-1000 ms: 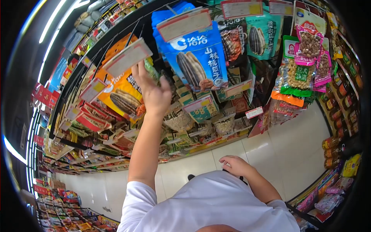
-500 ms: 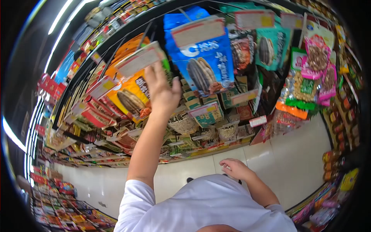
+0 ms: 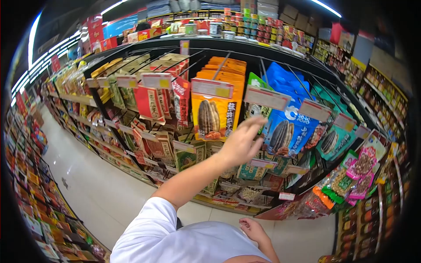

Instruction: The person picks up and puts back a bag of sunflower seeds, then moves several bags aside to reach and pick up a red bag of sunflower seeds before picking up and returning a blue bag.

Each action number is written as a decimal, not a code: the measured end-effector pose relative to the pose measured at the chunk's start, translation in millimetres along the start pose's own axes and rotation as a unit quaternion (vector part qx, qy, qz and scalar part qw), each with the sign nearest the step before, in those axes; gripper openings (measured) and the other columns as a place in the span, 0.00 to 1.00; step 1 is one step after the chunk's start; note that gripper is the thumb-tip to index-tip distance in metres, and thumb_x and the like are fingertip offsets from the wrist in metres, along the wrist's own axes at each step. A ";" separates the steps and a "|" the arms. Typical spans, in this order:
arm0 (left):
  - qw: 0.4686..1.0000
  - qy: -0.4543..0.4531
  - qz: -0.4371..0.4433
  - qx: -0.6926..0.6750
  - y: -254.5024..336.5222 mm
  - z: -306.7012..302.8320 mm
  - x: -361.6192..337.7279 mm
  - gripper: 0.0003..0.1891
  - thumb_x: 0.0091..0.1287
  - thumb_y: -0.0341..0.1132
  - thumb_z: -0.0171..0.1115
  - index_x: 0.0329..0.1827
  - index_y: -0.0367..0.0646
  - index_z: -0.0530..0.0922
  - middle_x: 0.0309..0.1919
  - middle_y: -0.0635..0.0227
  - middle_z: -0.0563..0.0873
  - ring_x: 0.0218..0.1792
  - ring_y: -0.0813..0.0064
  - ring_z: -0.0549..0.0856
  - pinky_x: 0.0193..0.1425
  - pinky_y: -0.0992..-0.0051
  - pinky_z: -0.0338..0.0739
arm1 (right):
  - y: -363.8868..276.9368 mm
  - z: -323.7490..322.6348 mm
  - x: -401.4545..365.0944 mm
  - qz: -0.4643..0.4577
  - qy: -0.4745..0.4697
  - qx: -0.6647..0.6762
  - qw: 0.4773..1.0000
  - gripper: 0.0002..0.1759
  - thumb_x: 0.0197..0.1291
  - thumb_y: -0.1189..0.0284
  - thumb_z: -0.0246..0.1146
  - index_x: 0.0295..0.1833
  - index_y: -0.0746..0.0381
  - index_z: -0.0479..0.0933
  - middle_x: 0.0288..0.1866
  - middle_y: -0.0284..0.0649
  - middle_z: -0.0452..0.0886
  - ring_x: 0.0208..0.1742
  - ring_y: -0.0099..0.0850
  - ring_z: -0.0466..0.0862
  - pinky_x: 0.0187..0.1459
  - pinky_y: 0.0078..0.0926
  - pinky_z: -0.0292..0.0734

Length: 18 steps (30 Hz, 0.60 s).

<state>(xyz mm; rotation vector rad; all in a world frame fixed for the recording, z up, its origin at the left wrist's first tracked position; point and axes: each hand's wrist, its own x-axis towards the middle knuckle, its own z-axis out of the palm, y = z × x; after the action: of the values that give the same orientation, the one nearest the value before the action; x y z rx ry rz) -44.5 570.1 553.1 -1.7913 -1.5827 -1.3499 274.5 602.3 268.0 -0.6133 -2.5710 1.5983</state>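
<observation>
My left hand (image 3: 244,142) is raised before the hanging snack bags, its fingers apart and slightly blurred, holding nothing. It is between an orange-yellow bag of sunflower seeds (image 3: 212,116) on its left and a blue bag (image 3: 287,131) on its right. Just above the fingers hangs a green bag (image 3: 256,82), partly hidden by a price tag (image 3: 267,97). Low at my right side, in front of the floor, my right hand (image 3: 252,229) hangs with its fingers curled; whether anything is in them is too small to tell.
Metal hooks with more bags, such as red ones (image 3: 150,104) and teal ones (image 3: 335,140), line the rack. Pink and green packets (image 3: 362,164) hang at its right end. Shelves with jars (image 3: 362,228) stand to the right, and a tiled floor (image 3: 83,175) lies left.
The view has swung up and left. My left hand has come off the orange-yellow bag's upper right edge and is now right of it. That bag now hangs straight.
</observation>
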 end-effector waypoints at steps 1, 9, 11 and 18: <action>0.998 -0.029 -0.033 -0.041 8.9 -7.7 -12.2 0.27 0.66 0.26 0.65 0.70 0.38 0.73 0.66 0.48 0.78 0.68 0.46 0.78 0.72 0.57 0.75 | -10.6 -1.7 1.2 0.004 -0.007 -0.012 1.000 0.18 0.69 0.73 0.68 0.62 0.66 0.80 0.51 0.43 0.89 0.49 0.30 0.88 0.53 0.30 0.84; 0.943 -0.198 -0.033 -0.265 11.0 -55.8 -120.4 0.14 0.71 0.27 0.63 0.58 0.38 0.83 0.54 0.55 0.88 0.56 0.53 0.87 0.63 0.59 0.81 | -55.3 11.3 30.5 0.006 -0.028 -0.051 0.998 0.18 0.70 0.71 0.66 0.62 0.66 0.81 0.54 0.48 0.89 0.53 0.38 0.90 0.55 0.34 0.85; 0.954 -0.126 -0.091 -0.257 3.0 -76.4 -132.2 0.15 0.70 0.27 0.63 0.58 0.38 0.83 0.53 0.55 0.88 0.55 0.54 0.87 0.63 0.60 0.81 | -67.0 19.7 39.9 0.004 -0.026 -0.061 0.998 0.18 0.70 0.71 0.66 0.62 0.66 0.81 0.54 0.48 0.89 0.53 0.38 0.90 0.55 0.34 0.85; 0.983 0.087 -0.126 0.096 -47.6 -161.7 -100.8 0.31 0.61 0.25 0.70 0.71 0.44 0.77 0.77 0.47 0.66 0.75 0.44 0.69 0.77 0.54 0.68 | -94.1 58.3 69.7 -0.007 -0.046 -0.074 0.996 0.19 0.70 0.71 0.66 0.63 0.65 0.80 0.56 0.48 0.88 0.54 0.40 0.90 0.56 0.36 0.84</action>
<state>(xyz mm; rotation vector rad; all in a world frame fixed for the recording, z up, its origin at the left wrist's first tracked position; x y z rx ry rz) -141.3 401.0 528.6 -1.3575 -1.8190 -1.3668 167.4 541.4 311.7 -0.5425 -2.7741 1.4740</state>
